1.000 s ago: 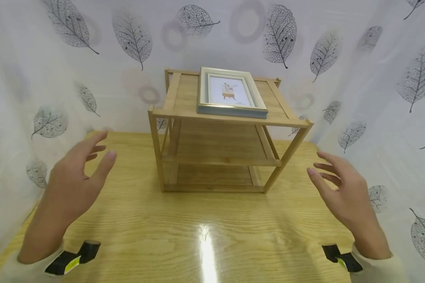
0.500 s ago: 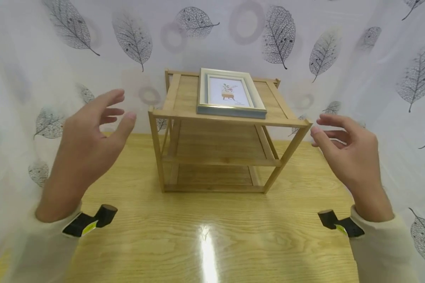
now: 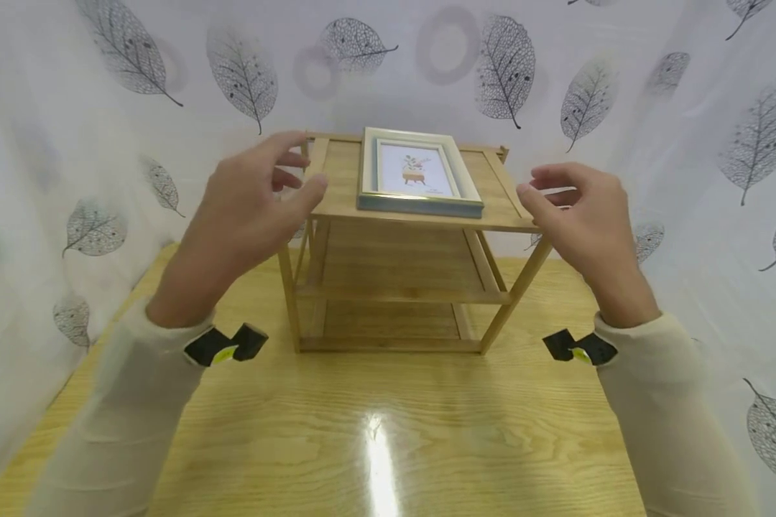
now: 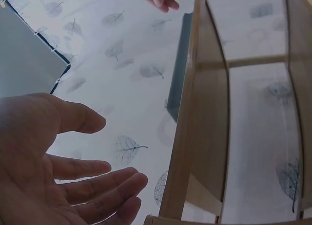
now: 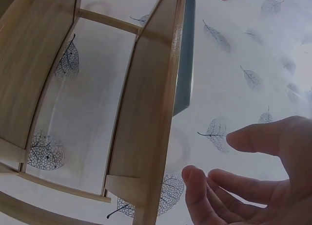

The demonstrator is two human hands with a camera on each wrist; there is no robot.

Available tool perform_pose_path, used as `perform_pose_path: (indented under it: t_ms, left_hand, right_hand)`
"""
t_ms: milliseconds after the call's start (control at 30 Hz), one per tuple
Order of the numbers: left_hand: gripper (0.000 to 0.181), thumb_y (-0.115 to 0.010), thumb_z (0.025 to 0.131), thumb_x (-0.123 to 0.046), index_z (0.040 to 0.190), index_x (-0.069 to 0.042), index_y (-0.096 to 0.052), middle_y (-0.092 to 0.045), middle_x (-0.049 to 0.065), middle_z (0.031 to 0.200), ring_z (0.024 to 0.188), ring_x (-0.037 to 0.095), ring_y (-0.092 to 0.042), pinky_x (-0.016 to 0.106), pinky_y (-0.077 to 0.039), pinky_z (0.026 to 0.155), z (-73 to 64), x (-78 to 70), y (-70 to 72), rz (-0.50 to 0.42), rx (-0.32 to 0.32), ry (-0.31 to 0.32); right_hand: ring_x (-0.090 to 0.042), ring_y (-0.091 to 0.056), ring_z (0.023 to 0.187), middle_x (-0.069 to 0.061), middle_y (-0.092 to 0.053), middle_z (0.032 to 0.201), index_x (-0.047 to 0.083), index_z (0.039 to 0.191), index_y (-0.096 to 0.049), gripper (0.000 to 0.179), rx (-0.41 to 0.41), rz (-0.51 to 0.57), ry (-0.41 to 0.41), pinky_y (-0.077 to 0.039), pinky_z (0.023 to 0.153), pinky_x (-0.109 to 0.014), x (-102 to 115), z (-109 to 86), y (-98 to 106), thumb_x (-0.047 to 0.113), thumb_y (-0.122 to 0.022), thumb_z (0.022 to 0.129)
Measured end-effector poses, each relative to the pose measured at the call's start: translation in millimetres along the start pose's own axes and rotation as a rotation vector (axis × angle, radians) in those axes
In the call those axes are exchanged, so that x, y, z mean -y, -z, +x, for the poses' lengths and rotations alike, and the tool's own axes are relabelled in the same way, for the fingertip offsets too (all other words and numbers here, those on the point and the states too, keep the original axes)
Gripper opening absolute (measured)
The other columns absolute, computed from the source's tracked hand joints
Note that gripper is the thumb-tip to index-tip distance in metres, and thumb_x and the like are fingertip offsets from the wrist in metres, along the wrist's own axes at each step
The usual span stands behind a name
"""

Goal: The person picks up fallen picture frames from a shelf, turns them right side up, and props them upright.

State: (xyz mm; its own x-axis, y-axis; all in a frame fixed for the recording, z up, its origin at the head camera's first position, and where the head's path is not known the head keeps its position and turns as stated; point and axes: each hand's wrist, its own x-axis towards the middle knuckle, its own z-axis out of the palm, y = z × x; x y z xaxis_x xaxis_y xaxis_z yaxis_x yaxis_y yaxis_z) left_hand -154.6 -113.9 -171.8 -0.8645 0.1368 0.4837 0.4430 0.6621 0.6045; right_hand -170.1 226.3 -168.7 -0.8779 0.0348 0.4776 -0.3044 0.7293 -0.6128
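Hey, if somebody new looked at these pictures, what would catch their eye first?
Probably the picture frame, lying face up on the top tier of a three-tier wooden rack, with a small plant drawing inside. Next, the left hand and right hand, poised at either side of that top tier and holding nothing. Behind it all, a pale sheet printed with dark, veined leaves fills the background.

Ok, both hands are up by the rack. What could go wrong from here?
The picture frame lies very near the top shelf's front edge, so a nudge forward might tip it off. The left hand and right hand flank it without touching it; closing unevenly could skew it. Either hand might also bump the slim-posted rack and shift it on the table.
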Motion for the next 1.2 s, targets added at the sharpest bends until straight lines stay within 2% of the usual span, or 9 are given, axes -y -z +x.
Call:
perform_pose_path:
  t_ms: [200, 333, 567, 633, 733, 867, 1000, 1067, 1200]
  left_hand:
    - [0.056, -0.052, 0.092, -0.042, 0.143, -0.019, -0.041, -0.060, 0.004, 0.125, 0.100, 0.017, -0.061, 0.035, -0.054, 0.079, 17.4, -4.8, -10.6, 0.015, 0.094, 0.046]
    - [0.057, -0.050, 0.091, -0.045, 0.142, -0.020, -0.042, -0.059, 0.004, 0.125, 0.105, 0.019, -0.060, 0.038, -0.053, 0.083, 27.7, -4.4, -18.5, 0.030, 0.149, 0.071]
    - [0.059, -0.050, 0.092, -0.049, 0.138, -0.012, -0.047, -0.060, 0.006, 0.125, 0.109, 0.022, -0.059, 0.040, -0.050, 0.089, 41.9, -5.1, -28.9, 0.088, 0.216, 0.099]
    - [0.055, -0.050, 0.093, -0.047, 0.135, -0.011, -0.050, -0.060, 0.007, 0.125, 0.110, 0.023, -0.059, 0.041, -0.050, 0.089, 44.5, -5.8, -30.1, 0.089, 0.229, 0.108]
    - [0.042, -0.051, 0.093, -0.043, 0.115, -0.008, -0.061, -0.061, 0.007, 0.123, 0.111, 0.023, -0.058, 0.041, -0.051, 0.088, 48.3, -5.9, -32.2, 0.085, 0.237, 0.101]
    - [0.034, -0.052, 0.092, -0.040, 0.093, -0.008, -0.062, -0.063, 0.007, 0.119, 0.108, 0.022, -0.060, 0.040, -0.052, 0.085, 53.5, -4.7, -34.6, 0.083, 0.233, 0.089]
    - [0.034, -0.053, 0.091, -0.042, 0.088, -0.009, -0.064, -0.064, 0.007, 0.118, 0.107, 0.022, -0.060, 0.039, -0.052, 0.085, 57.8, -2.4, -36.8, 0.087, 0.230, 0.110]
    - [0.035, -0.053, 0.091, -0.041, 0.080, -0.009, -0.061, -0.064, 0.006, 0.118, 0.108, 0.022, -0.060, 0.039, -0.052, 0.087, 59.6, -1.8, -37.9, 0.088, 0.233, 0.116]
    - [0.033, -0.054, 0.091, -0.040, 0.088, -0.009, -0.066, -0.062, 0.007, 0.122, 0.111, 0.023, -0.058, 0.040, -0.049, 0.091, 62.4, -2.1, -38.3, 0.085, 0.255, 0.139]
  right_hand:
    - [-0.026, -0.061, 0.098, -0.011, -0.063, 0.116, 0.007, 0.123, -0.061, 0.053, 0.149, -0.068, -0.031, -0.051, 0.072, -0.030, 3.5, 16.9, -12.0, 0.047, -0.058, 0.089]
    - [-0.026, -0.060, 0.096, -0.012, -0.064, 0.113, 0.005, 0.118, -0.063, 0.051, 0.188, -0.087, -0.030, -0.049, 0.076, -0.038, 2.7, 24.2, -20.1, 0.047, -0.056, 0.089]
    - [-0.023, -0.058, 0.091, -0.013, -0.065, 0.104, 0.003, 0.111, -0.067, 0.048, 0.231, -0.081, -0.046, -0.050, 0.070, -0.031, 4.0, 33.8, -31.1, 0.045, -0.056, 0.090]
    - [-0.022, -0.057, 0.088, -0.012, -0.064, 0.103, 0.004, 0.111, -0.067, 0.048, 0.252, -0.075, -0.053, -0.050, 0.067, -0.029, 5.2, 36.1, -32.9, 0.045, -0.056, 0.090]
    - [-0.022, -0.057, 0.087, -0.012, -0.064, 0.102, 0.004, 0.112, -0.066, 0.049, 0.284, -0.082, -0.069, -0.050, 0.068, -0.030, 6.8, 38.9, -34.6, 0.046, -0.055, 0.090]
    - [-0.022, -0.056, 0.090, -0.013, -0.065, 0.104, 0.003, 0.114, -0.066, 0.052, 0.307, -0.099, -0.086, -0.047, 0.074, -0.033, 8.3, 42.1, -37.3, 0.047, -0.055, 0.090]
    - [-0.022, -0.055, 0.092, -0.013, -0.064, 0.106, 0.002, 0.115, -0.065, 0.053, 0.328, -0.110, -0.093, -0.046, 0.076, -0.035, 10.2, 44.3, -39.9, 0.048, -0.054, 0.090]
    - [-0.022, -0.055, 0.093, -0.013, -0.064, 0.106, 0.002, 0.115, -0.065, 0.053, 0.332, -0.116, -0.099, -0.046, 0.076, -0.035, 10.5, 45.3, -41.2, 0.048, -0.053, 0.091]
    - [-0.021, -0.054, 0.094, -0.011, -0.064, 0.107, 0.003, 0.114, -0.066, 0.050, 0.338, -0.118, -0.111, -0.046, 0.077, -0.034, 11.2, 47.7, -43.9, 0.046, -0.054, 0.091]
